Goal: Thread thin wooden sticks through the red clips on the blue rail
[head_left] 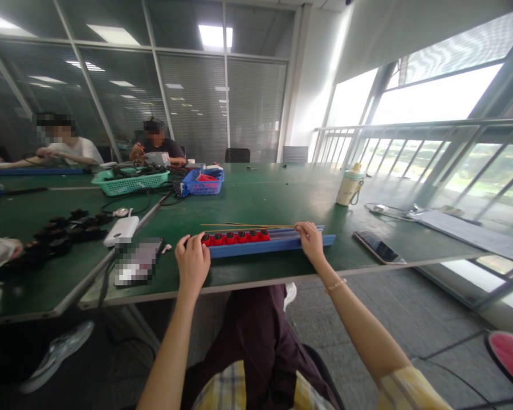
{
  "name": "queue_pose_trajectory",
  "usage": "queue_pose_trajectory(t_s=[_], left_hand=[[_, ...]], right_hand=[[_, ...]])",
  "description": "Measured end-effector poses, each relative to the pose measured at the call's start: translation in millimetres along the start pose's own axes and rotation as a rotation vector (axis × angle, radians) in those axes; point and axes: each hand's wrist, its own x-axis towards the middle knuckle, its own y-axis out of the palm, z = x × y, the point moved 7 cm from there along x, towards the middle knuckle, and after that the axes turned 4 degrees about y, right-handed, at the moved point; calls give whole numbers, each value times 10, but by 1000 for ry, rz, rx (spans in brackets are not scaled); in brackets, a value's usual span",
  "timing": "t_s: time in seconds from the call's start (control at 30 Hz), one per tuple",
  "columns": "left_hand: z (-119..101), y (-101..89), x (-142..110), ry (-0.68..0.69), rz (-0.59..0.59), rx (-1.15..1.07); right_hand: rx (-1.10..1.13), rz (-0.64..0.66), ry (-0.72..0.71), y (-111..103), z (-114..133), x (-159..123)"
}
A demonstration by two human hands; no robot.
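A long, narrow blue tray (256, 247) lies across the table near its front edge. Several red blocks with black tops (241, 237) stand in a row along its left and middle part. My left hand (193, 261) is closed around the tray's left end, beside the first red block. Over toward the right end, my right hand (311, 242) grips the tray, fingertips at its far edge. Just behind the tray lie thin tan sticks (239, 224), one reaching up to my right fingertips. Whether those fingers also touch the stick is not clear.
Right of the tray lie a phone (377, 247) and papers (474, 230); a bottle (349, 187) stands farther back. Left are a blurred-out device (140, 261), a white box (122, 230) and black parts (68, 233). Green (130, 183) and blue baskets (203, 185) sit behind. Two people work beyond.
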Motion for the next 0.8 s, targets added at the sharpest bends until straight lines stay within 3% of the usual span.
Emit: queue_pose_trajectory(t_s=[0.43,0.8], left_hand=[[22,38,-6,-7,-15,-1],[-16,33,-8,16,0,42]], right_hand=[[55,-52,-135,34,1,-9],[57,-71,-119,10,29,-9]])
